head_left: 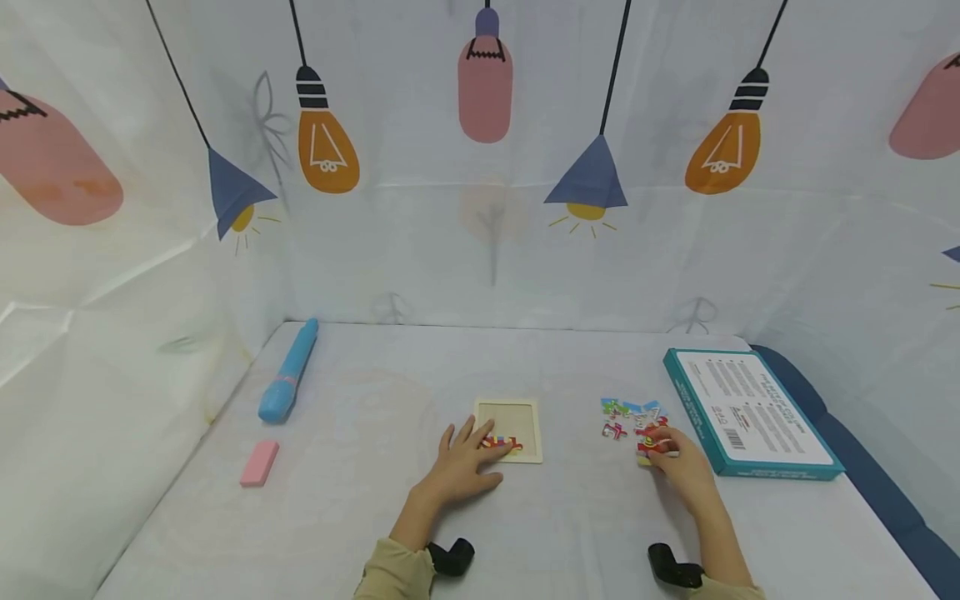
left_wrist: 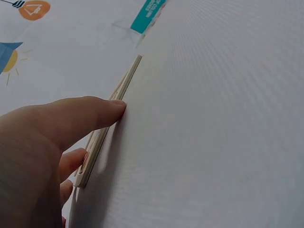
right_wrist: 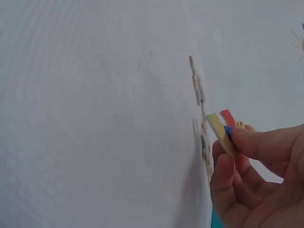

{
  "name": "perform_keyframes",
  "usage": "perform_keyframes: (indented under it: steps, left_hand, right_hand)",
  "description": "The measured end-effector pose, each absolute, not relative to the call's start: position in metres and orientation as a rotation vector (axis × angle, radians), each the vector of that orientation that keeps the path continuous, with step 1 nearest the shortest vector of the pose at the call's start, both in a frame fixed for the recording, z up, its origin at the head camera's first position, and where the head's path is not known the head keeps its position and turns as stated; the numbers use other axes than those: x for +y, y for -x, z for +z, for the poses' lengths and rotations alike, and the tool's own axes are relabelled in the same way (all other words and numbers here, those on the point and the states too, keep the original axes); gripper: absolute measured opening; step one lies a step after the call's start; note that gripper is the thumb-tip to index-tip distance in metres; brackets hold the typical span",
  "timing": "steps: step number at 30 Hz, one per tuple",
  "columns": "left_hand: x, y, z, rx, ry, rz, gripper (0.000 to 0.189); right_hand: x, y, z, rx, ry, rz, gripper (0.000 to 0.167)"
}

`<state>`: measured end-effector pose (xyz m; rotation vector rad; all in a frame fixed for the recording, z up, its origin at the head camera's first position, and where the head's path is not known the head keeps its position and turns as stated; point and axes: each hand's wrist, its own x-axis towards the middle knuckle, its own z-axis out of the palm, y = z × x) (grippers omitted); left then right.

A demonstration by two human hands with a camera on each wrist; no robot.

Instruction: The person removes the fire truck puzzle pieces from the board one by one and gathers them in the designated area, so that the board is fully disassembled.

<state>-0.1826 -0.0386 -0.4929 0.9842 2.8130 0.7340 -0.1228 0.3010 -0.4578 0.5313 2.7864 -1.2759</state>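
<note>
A small wooden puzzle tray lies on the white table, with red and yellow puzzle pieces along its lower part. My left hand rests over the tray's left side, fingers spread and index fingertip at the pieces; its thumb reaches past the tray's edge in the left wrist view. Off to the right, my right hand pinches a puzzle piece with yellow, red and blue on it between thumb and fingers, held up off the table. Several loose puzzle pieces lie just beyond that hand.
A teal and white box lies flat at the right, close to my right hand. On the left are a blue microphone-shaped object and a pink block. Fabric printed with lamps hangs around the table.
</note>
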Motion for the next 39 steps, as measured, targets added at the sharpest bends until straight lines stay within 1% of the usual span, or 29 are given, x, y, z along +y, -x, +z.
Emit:
perform_keyframes:
  steps: [6, 14, 25, 30, 35, 39]
  left_hand:
    - [-0.039, 0.184, -0.492, 2.822, -0.982, 0.725, 0.045]
    - [-0.039, 0.184, -0.492, 2.822, -0.983, 0.726, 0.045]
    - [-0.038, 0.182, -0.492, 2.809, -0.983, 0.729, 0.045]
    - [-0.038, 0.182, -0.492, 2.812, -0.998, 0.743, 0.045]
    - [-0.039, 0.183, -0.493, 2.826, -1.008, 0.738, 0.045]
    - [-0.039, 0.183, -0.494, 2.829, -1.009, 0.741, 0.045]
  right_hand:
    - [0.308, 0.12, -0.458, 2.816, -0.632, -1.19, 0.032]
    - [0.31, 0.119, -0.46, 2.953, -0.688, -0.985, 0.03]
    - [0.303, 0.122, -0.457, 3.041, -0.77, -0.784, 0.03]
    - [0.298, 0.124, -0.455, 3.05, -0.741, -0.917, 0.029]
    - [0.285, 0.13, -0.454, 3.057, -0.547, -1.17, 0.031]
    - [0.27, 0.139, -0.457, 2.995, -0.463, -1.358, 0.031]
